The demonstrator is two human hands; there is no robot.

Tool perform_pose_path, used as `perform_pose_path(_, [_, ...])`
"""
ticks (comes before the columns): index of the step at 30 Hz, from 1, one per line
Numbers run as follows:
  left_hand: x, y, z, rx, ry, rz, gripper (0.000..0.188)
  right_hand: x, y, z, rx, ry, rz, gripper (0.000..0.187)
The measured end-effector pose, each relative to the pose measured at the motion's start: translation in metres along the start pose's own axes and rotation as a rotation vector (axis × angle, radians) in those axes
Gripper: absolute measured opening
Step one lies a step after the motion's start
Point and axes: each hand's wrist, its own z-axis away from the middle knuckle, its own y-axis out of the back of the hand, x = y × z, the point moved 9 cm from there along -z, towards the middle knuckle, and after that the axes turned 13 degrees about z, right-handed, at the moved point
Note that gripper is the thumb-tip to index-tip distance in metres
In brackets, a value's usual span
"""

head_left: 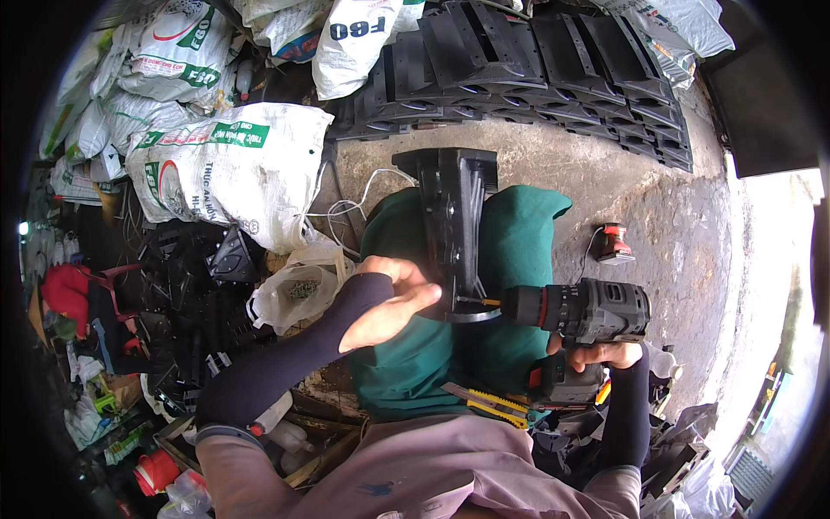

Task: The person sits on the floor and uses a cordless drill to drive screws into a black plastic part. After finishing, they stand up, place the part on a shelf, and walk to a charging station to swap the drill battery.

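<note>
A long black plastic part (454, 229) with a flared far end lies across my knees, over green trousers. My left hand (393, 298) is closed at its near left edge, the thumb against it and the other fingers partly hidden. In my right hand (596, 355) is a cordless drill (592, 310), black and grey with a red ring, held by its handle. Its bit points left and reaches the near end of the black part, where a small screw seems to sit at the tip. A yellow utility knife (497, 405) lies at my lap, below the drill.
An open plastic bag (298, 290) of small screws stands on my left, beside a full white sack (229, 169). Stacked black parts (519, 65) fill the far side. A red corded power tool (614, 244) sits on the concrete floor at right. Dark plastic pieces (186, 294) are heaped at left.
</note>
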Motion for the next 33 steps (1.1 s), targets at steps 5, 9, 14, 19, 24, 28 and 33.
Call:
perform_pose_path(5, [0.005, -0.001, 0.007, 0.043, -0.059, -0.043, 0.023, -0.003, -0.001, 0.000, 0.000, 0.016, -0.038, 0.049])
perform_pose_path(9, [0.003, -0.002, 0.006, 0.025, -0.023, -0.029, 0.022, -0.005, -0.001, 0.000, 0.024, 0.009, -0.018, 0.047])
perform_pose_path(14, [0.003, -0.002, 0.005, 0.062, -0.028, -0.013, 0.021, -0.009, -0.003, -0.001, 0.028, 0.035, -0.062, 0.049])
perform_pose_path(19, [0.007, -0.005, 0.009, 0.085, -0.097, -0.008, 0.021, -0.007, -0.002, 0.000, 0.056, 0.010, -0.072, 0.052])
perform_pose_path(24, [0.010, -0.006, 0.014, 0.124, -0.169, 0.026, 0.017, -0.005, -0.003, 0.001, 0.031, -0.004, -0.015, 0.046])
perform_pose_path(28, [0.012, -0.008, 0.018, 0.159, -0.215, 0.026, 0.014, 0.001, -0.004, 0.002, -0.008, 0.009, -0.022, 0.046])
perform_pose_path(33, [0.006, -0.006, 0.014, 0.156, -0.192, 0.074, 0.012, 0.015, -0.006, 0.002, -0.084, -0.032, 0.051, 0.066])
